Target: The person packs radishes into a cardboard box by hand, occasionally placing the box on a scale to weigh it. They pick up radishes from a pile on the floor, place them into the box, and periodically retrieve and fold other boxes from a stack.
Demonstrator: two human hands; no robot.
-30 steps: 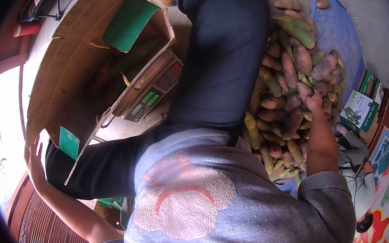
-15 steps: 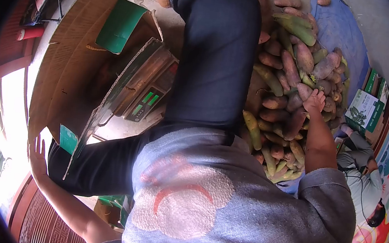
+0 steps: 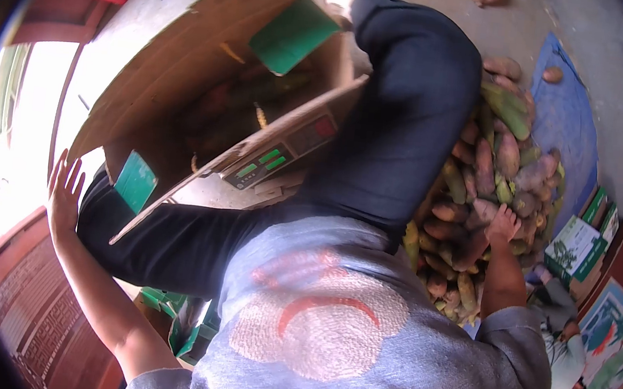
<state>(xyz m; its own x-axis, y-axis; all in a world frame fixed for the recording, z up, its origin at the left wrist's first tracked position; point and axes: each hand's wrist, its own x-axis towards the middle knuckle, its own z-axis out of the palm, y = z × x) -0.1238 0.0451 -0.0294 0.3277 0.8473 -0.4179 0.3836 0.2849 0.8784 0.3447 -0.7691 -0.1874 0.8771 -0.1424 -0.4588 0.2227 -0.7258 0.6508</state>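
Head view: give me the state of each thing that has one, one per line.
Cardboard box: flaps open, some produce inside.
Scale: display lit green.
Pile of sweet potatoes: loose heap on the floor.
Right hand: resting on the pile, grip unclear.
Left hand: open, fingers spread, holding nothing.
Small green carton: closed.

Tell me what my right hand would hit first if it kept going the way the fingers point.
The right hand already rests on the sweet potatoes; straight on, it would probably push into the ones just above its fingertips, though depth is unclear.
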